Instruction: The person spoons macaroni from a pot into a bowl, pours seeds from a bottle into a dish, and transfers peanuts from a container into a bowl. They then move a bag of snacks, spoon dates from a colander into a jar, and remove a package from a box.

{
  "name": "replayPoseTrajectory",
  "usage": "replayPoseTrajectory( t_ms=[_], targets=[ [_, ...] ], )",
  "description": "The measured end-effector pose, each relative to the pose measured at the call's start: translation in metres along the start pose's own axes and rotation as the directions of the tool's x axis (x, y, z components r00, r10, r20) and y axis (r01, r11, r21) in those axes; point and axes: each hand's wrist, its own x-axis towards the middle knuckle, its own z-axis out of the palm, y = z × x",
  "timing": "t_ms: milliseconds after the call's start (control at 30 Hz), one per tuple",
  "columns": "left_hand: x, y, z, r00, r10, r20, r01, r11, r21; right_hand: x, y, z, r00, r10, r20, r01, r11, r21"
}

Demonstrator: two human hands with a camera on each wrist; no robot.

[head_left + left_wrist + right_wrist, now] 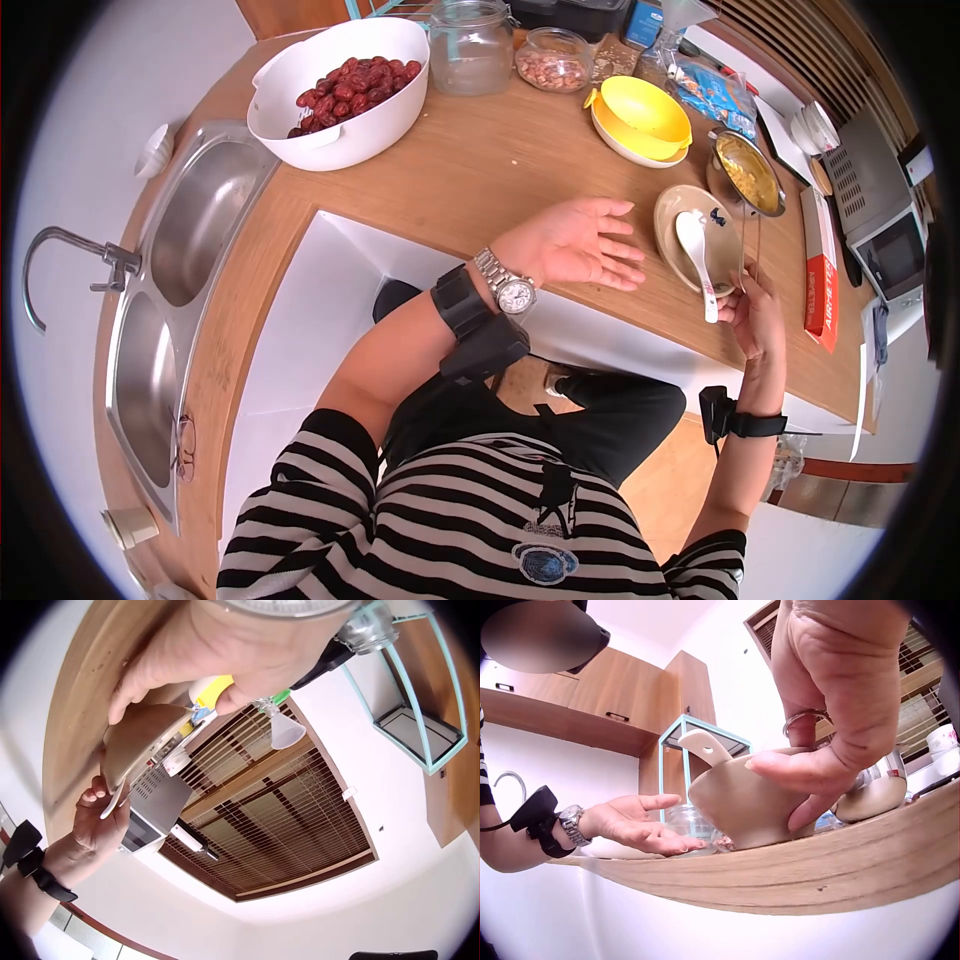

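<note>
1. Two hands, well apart; the right hand [757,318] grips the rim of one beige bowl [671,228]; the left hand [578,245] is open, palm up, fingers extended, holding nothing.
2. One white spoon [704,265] leans in that bowl; the bowl sits at the table [480,175] edge, between the hands, near the left.
3. One white basin [365,145] holds many red dates; one sieve [750,178] lies beyond the bowl.

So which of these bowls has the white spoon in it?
The beige bowl, gripped by the right hand; the spoon rests inside, its handle poking out over the rim. The yellow bowl and large white bowl show no spoon.
</note>
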Motion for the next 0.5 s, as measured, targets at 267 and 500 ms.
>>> replayPoseTrajectory(
  t_ms=[267, 500],
  targets=[
    [0.020, -0.002, 0.007, 0.989, -0.109, 0.104, 0.106, 0.994, 0.034, 0.001, -0.005, -0.004, 0.999, 0.021, 0.032, -0.020, 1.000, -0.023],
    [0.030, -0.011, 0.018, 0.978, -0.152, 0.145, 0.143, 0.987, 0.069, 0.023, -0.001, -0.031, 0.993, -0.118, -0.004, 0.118, 0.993, -0.008]
  ],
)
